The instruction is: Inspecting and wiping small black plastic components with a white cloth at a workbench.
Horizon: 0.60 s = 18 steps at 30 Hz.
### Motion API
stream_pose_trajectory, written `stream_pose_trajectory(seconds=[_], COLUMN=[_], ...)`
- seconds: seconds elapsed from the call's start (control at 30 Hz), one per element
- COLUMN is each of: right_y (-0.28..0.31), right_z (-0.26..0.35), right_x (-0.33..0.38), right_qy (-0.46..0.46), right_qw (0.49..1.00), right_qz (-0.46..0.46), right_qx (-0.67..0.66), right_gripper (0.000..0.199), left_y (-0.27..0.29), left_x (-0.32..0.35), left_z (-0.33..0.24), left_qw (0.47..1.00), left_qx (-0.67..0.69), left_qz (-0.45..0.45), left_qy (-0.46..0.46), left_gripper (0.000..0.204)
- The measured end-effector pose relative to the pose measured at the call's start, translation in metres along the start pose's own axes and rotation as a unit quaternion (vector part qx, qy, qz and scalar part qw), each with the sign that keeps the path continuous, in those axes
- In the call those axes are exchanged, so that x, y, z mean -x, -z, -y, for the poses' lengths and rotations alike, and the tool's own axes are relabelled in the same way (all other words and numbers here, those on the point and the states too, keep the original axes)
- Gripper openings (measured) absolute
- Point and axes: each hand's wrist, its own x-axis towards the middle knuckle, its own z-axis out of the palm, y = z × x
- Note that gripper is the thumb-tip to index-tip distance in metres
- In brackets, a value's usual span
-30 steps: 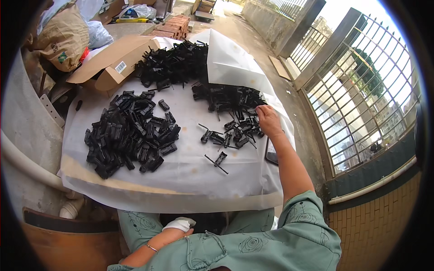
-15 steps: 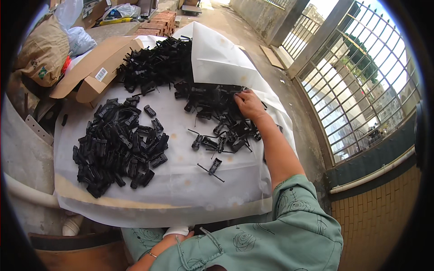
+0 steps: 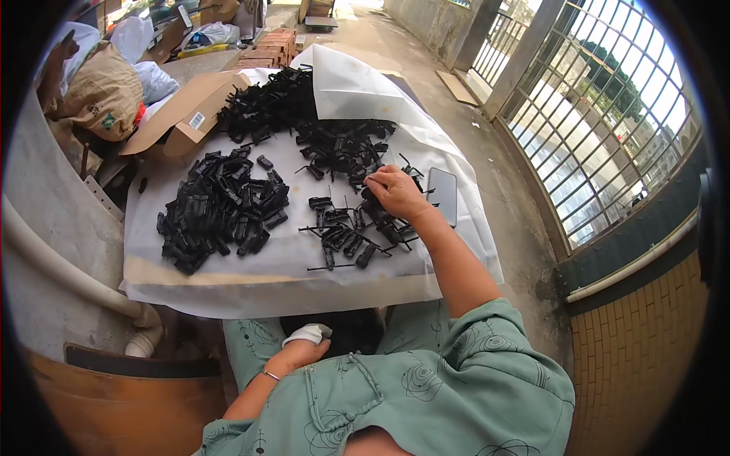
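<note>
My right hand [image 3: 395, 191] reaches over a white sheet [image 3: 228, 266] and pinches a small black plastic part out of a loose scatter of black parts [image 3: 346, 232]. A big heap of black plastic pieces [image 3: 220, 209] lies to the left. More black pieces [image 3: 342, 148] are piled farther back, and another pile [image 3: 262, 110] sits beyond that. My left hand [image 3: 304, 346] rests low by my lap, closed around a white cloth-like thing [image 3: 308, 333].
A dark phone [image 3: 442, 196] lies on the sheet right of my hand. An open cardboard box [image 3: 186, 114] and a stuffed sack [image 3: 103, 95] stand at the back left. A white pipe [image 3: 68, 270] runs along the left. A metal grille fence [image 3: 601, 114] lines the right.
My right hand has pulled back from the far pile toward the nearer scatter of parts. The view has shifted, and the phone now shows beside the hand.
</note>
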Motion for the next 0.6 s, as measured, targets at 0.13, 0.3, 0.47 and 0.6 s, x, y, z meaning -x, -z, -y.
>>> stream_pose_trajectory(seconds=[0.13,0.3,0.47,0.6], right_y=[0.027,0.055,0.056,0.047], right_z=[0.025,0.031,0.033,0.021], right_x=[0.015,0.056,0.109,0.148], right_qy=[0.013,-0.016,-0.074,-0.119], right_qw=[0.997,0.939,0.917,0.933], right_qz=[-0.056,-0.140,-0.110,-0.153], right_qx=[-0.054,-0.315,-0.377,-0.304], right_gripper=[0.017,0.019,0.022,0.020], left_y=[-0.001,-0.001,-0.005,-0.006], left_x=[0.008,0.025,0.039,0.044], left_z=[-0.003,-0.010,-0.018,-0.027], left_qw=[0.998,0.994,0.989,0.988], left_qx=[-0.010,0.002,0.006,-0.020], left_qz=[-0.061,-0.106,-0.137,-0.126], left_qy=[-0.026,-0.036,-0.050,-0.086], left_gripper=[0.029,0.027,0.025,0.025])
